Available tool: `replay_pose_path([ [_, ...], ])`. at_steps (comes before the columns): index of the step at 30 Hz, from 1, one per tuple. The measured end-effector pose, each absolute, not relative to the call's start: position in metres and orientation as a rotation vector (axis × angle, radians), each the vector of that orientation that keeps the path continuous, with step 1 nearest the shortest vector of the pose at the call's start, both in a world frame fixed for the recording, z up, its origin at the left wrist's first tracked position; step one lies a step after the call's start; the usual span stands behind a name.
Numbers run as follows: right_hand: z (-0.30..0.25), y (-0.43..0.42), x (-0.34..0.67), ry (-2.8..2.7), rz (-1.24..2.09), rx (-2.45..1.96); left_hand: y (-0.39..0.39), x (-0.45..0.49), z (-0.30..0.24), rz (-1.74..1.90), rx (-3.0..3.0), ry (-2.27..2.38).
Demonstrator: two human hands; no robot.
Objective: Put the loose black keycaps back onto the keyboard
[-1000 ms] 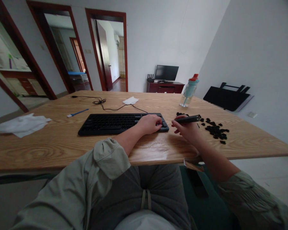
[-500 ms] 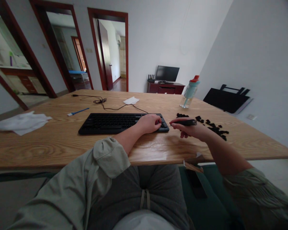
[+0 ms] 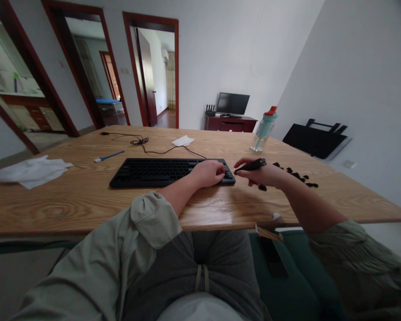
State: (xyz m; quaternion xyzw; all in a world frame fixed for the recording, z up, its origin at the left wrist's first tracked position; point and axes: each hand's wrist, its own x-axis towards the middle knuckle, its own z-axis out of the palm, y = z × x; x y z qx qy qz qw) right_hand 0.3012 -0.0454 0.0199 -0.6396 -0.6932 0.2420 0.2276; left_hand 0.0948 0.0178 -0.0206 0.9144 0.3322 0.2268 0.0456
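Note:
A black keyboard (image 3: pixel 153 171) lies on the wooden table, several dark gaps showing near its right end. My left hand (image 3: pixel 209 173) rests on that right end with its fingers curled down. Whether a key or other small thing is in them is hidden. Just past the right edge of the keyboard, my right hand (image 3: pixel 265 174) grips a black pen-shaped tool (image 3: pixel 254 165), its tip pointing left toward the keyboard. Small black pieces that look like keycaps (image 3: pixel 297 175) lie loose behind and beside my right wrist, and one piece (image 3: pixel 262 187) sits under the hand.
A clear bottle with a red lid (image 3: pixel 263 129) stands at the back right. A cable (image 3: pixel 140 140) runs behind the keyboard. A blue brush (image 3: pixel 109 156), a white cloth (image 3: pixel 30 171) and a white tissue (image 3: pixel 183 141) lie on the table. Past the front edge is a phone (image 3: pixel 273 256).
My right hand has shifted slightly left and up, and the pen-shaped tool now slants more steeply. My left hand and the keyboard stay in place.

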Motion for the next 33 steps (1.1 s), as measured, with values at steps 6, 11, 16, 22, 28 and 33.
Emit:
replay_pose_path([
  [6, 0.007, -0.038, 0.299, -1.925, 0.466, -1.658, 0.021, 0.103, -0.026, 0.631, 2.881, 0.925],
  [11, -0.001, -0.036, 0.298, -1.927, 0.346, -1.602, 0.020, 0.114, -0.026, 0.568, 2.956, 0.914],
  [16, -0.007, -0.032, 0.297, -1.887, 0.329, -1.519, 0.020, 0.118, -0.027, 0.612, 2.965, 1.006],
  [22, -0.021, -0.026, 0.306, -1.700, 0.486, -1.492, 0.026, 0.113, -0.033, 0.687, 2.931, 0.861],
  [28, -0.025, -0.031, 0.295, -1.583, 0.594, -1.390, 0.024, 0.112, -0.029, 0.646, 2.931, 0.822],
  [33, -0.032, -0.034, 0.295, -1.676, 0.316, -1.377, 0.022, 0.113, -0.027, 0.631, 2.934, 0.796],
])
